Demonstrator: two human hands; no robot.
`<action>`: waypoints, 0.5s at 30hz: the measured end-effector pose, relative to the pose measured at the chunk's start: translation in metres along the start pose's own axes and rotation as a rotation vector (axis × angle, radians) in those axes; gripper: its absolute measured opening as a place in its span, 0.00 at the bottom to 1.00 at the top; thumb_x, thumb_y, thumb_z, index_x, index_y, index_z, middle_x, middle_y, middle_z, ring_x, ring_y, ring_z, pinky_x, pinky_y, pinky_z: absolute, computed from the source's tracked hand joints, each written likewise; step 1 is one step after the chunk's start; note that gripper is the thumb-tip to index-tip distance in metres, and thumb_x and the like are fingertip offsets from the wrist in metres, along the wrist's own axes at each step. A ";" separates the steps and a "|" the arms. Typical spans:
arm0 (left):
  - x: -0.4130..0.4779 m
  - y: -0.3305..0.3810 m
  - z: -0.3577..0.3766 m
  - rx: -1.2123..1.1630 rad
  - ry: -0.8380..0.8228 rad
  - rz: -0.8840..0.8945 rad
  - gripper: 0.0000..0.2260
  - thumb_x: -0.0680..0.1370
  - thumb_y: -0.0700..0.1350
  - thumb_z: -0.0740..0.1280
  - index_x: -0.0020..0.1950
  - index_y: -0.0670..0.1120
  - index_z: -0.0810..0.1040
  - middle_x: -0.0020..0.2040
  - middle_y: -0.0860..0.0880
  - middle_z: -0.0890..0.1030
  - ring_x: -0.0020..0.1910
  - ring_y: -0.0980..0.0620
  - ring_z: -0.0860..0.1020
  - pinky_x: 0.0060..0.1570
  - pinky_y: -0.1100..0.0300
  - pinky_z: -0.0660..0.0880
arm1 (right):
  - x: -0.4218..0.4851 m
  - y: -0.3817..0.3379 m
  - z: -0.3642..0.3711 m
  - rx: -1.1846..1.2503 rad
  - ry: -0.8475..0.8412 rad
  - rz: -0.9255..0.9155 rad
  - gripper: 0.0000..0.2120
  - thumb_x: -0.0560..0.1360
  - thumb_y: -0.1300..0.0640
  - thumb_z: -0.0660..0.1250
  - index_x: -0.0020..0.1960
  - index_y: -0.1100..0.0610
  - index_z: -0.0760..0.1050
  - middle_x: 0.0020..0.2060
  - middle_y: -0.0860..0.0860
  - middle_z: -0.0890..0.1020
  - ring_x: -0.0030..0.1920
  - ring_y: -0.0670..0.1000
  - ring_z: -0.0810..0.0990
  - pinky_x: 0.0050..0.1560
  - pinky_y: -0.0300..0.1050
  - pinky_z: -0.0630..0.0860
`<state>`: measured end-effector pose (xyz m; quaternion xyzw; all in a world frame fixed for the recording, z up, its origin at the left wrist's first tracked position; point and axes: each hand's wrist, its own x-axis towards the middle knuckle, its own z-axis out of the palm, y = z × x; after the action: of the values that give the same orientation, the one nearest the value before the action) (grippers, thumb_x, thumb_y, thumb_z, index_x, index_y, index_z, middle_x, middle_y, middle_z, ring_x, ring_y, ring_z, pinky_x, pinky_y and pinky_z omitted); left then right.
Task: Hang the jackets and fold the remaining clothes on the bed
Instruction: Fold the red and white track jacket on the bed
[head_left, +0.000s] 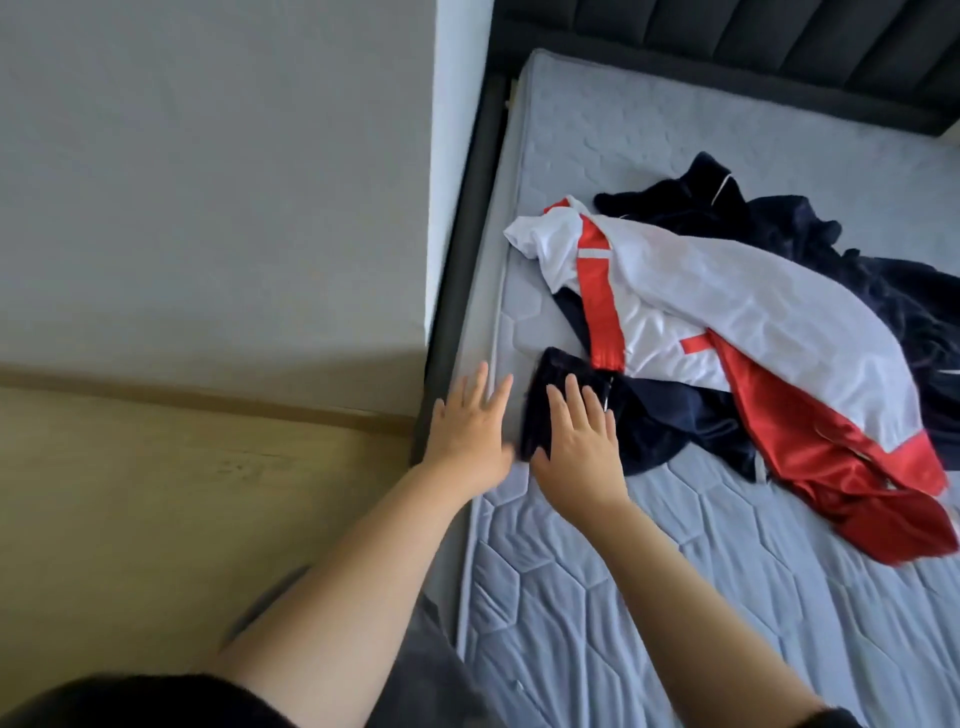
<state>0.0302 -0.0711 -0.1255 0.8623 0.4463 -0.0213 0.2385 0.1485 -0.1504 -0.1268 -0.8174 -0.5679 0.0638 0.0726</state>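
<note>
A small folded navy-blue cloth garment (551, 370) lies near the edge of the grey quilted mattress (675, 571). The right hand (576, 439) presses flat on it, fingers straight. The left hand (470, 428), fingers spread wide, lies just beside it, perhaps touching. A white and red jacket (727, 301) lies crumpled beyond.

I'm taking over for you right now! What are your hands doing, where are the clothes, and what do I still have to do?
Left hand: open, fingers straight, at the edge of the grey quilted mattress, beside the small dark navy folded cloth.
Right hand: open, pressing flat on that cloth.
White-and-red shiny jacket: crumpled on the mattress, lying over a heap of dark navy clothes.
Done: the small navy piece looks folded; nothing else.
Left: hang the jackets, then fold the rest.
</note>
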 end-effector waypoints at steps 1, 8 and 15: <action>0.004 0.009 0.010 -0.037 -0.042 -0.011 0.36 0.79 0.50 0.61 0.77 0.52 0.40 0.77 0.48 0.37 0.76 0.45 0.40 0.72 0.44 0.47 | -0.004 0.013 0.005 0.002 -0.024 0.027 0.33 0.77 0.54 0.59 0.77 0.55 0.47 0.77 0.53 0.45 0.76 0.55 0.43 0.74 0.54 0.43; 0.026 0.042 0.063 -0.383 -0.045 -0.065 0.31 0.79 0.46 0.62 0.78 0.48 0.50 0.78 0.46 0.49 0.76 0.47 0.49 0.74 0.51 0.52 | 0.013 0.073 0.025 -0.045 -0.020 0.091 0.28 0.80 0.49 0.55 0.76 0.56 0.52 0.77 0.55 0.49 0.76 0.56 0.47 0.73 0.56 0.47; 0.040 0.018 0.066 -0.331 -0.100 0.029 0.27 0.80 0.48 0.60 0.77 0.50 0.53 0.78 0.48 0.49 0.76 0.48 0.50 0.72 0.52 0.54 | 0.084 0.100 0.018 -0.049 0.086 0.229 0.26 0.78 0.63 0.56 0.75 0.54 0.55 0.76 0.57 0.48 0.76 0.59 0.47 0.72 0.62 0.49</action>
<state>0.0797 -0.0778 -0.1872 0.8154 0.4188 0.0132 0.3996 0.2659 -0.1056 -0.1656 -0.8805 -0.4684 0.0226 0.0691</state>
